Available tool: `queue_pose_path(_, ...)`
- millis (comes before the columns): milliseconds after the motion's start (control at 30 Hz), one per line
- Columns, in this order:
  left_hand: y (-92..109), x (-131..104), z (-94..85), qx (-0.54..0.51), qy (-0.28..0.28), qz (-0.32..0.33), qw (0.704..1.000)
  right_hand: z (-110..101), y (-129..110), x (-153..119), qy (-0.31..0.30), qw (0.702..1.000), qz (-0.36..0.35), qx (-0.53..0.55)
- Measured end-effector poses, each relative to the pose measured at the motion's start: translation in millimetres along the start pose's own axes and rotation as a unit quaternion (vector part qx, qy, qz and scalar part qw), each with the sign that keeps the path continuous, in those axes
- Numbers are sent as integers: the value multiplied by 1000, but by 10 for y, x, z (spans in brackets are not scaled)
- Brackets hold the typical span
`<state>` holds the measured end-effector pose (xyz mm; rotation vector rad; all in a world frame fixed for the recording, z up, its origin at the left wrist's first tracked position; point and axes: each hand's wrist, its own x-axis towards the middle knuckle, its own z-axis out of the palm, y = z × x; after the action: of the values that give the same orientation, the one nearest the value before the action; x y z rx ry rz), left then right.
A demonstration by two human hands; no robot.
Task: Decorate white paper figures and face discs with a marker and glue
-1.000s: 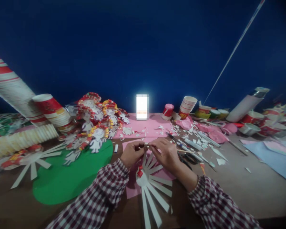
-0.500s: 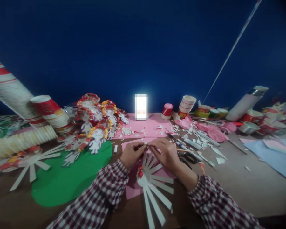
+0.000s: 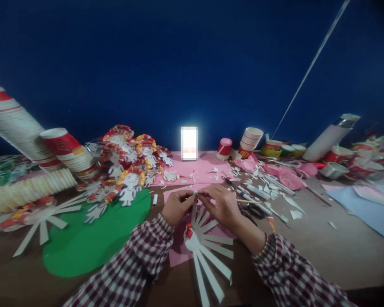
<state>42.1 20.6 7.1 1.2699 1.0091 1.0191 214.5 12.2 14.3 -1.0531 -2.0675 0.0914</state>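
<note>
A paper cup cut into strips [image 3: 211,261] lies fanned out on a pink sheet [image 3: 178,251], its strips spreading from a round base with a small red piece on one side. At the far end of one upper strip, my left hand [image 3: 178,207] pinches the tip with thumb and forefinger. My right hand [image 3: 222,206] meets it there, its fingertips closed on the same strip end. What exactly the fingertips do to the tip is too small to make out. Beside my right hand lie black-handled scissors [image 3: 257,211], partly hidden behind it.
Paper doll cutouts with red and yellow curls [image 3: 132,183] pile up beside a green sheet [image 3: 96,243]. Stacked paper cups [image 3: 68,149] lean at left. Paper scraps [image 3: 272,187], pens and a white bottle [image 3: 326,136] are at right. A glowing pixelated rectangle [image 3: 189,143] stands at the back.
Almost nothing differs. Both hands keep their pinch at the strip's tip, with only a slight shift of the fingers; a lower strip has moved slightly to the right.
</note>
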Motion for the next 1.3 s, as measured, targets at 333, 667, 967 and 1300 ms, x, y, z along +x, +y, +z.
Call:
queue_pose_path(333, -36, 19, -1, 8, 6, -2, 1000, 20, -1, -4, 8, 999, 4, 33)
queue_pose_path(667, 9, 0, -8, 44, -1, -5, 999, 15, 24, -13, 7, 999, -9, 42)
queue_pose_path(967, 22, 8, -28, 70, 5, -18, 997, 14, 45, -27, -10, 999, -31, 24)
queue_pose_path(1300, -19, 15, -6, 97, 36, 17, 994, 30, 40, -18, -12, 999, -20, 23)
